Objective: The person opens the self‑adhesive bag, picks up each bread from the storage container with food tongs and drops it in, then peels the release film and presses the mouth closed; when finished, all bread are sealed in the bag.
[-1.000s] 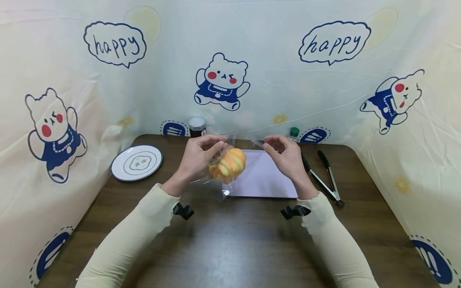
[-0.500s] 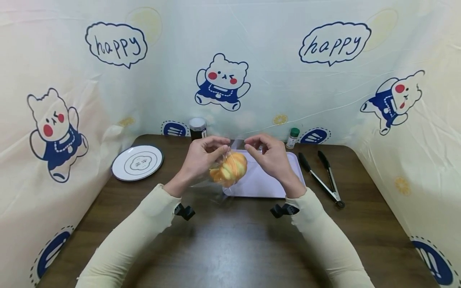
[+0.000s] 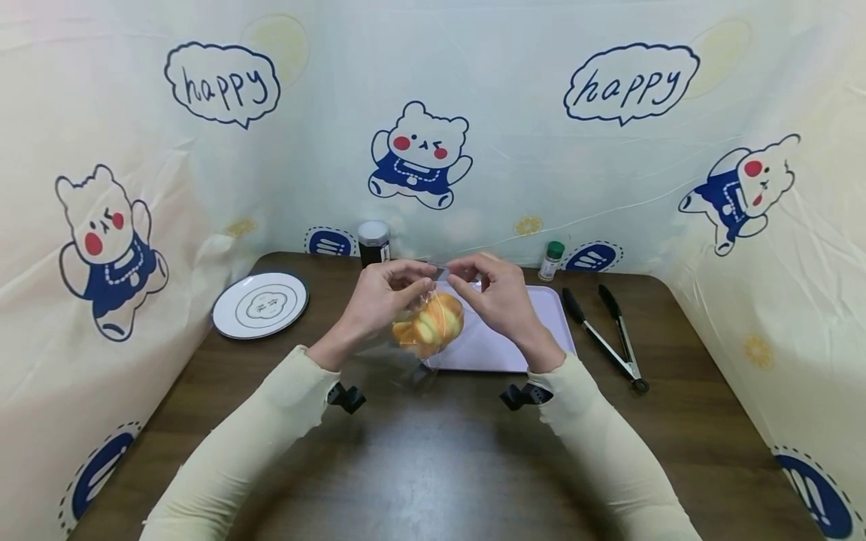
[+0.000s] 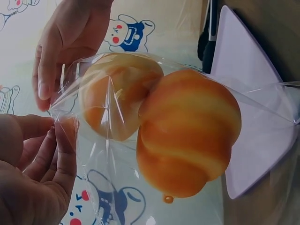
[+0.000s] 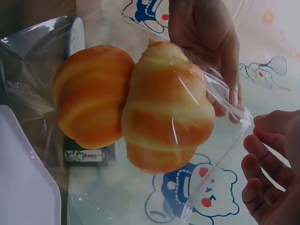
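Two golden-brown bread rolls (image 4: 190, 136) hang inside a clear plastic bag (image 5: 35, 51), above the table. My left hand (image 3: 382, 297) pinches the bag's top edge on the left. Close beside it, my right hand (image 3: 497, 297) holds that edge between thumb and fingers, the two sets of fingertips nearly meeting. In the right wrist view, the right thumb and fingertips (image 5: 260, 121) lie at the bag's corner, and its other fingers are loosely bent. From the head view the rolls overlap and look like one. A small loop sticks out of one roll's end in the left wrist view.
Behind the bag lies a pale lilac tray (image 3: 504, 352). Black-and-silver tongs (image 3: 598, 338) rest spread on the right. A white plate (image 3: 226, 309) with a dark rim is at left. Along the back stand a dark jar (image 3: 374, 244) and a green-capped bottle (image 3: 551, 263).
My right hand has moved left along the bag's top edge, up to the left hand. The stretched film between the hands has shortened. The left hand stays nearly in place, and the rolls sink slightly.
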{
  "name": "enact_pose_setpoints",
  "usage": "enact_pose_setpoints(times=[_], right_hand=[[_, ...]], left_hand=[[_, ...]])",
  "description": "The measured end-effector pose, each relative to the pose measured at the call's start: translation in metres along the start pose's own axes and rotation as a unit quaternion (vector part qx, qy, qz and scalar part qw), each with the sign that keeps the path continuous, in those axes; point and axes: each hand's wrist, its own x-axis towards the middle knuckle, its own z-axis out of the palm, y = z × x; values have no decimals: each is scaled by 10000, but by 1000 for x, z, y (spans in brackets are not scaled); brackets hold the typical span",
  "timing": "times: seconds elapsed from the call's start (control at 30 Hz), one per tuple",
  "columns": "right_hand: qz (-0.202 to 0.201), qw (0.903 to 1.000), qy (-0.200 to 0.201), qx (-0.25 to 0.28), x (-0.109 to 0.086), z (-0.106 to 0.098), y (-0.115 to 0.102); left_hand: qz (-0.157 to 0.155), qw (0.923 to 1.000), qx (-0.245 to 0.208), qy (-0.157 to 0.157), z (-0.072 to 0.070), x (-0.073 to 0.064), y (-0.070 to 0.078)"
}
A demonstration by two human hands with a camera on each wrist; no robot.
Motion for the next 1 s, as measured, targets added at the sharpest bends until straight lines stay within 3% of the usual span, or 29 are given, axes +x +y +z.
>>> enact_pose_setpoints(times=[0.23,0.5,1.0], right_hand=[[-55,10000,-47,-48,4,5,-4],[-45,9999,-47,-108,5,8,-4],[-173,9993,-120,-299,4,8,2]], left_hand=[[65,9997,156,-166,1,1,0],[-73,9979,598,-219,2,1,4],[461,9896,1342,-221,6,0,2]])
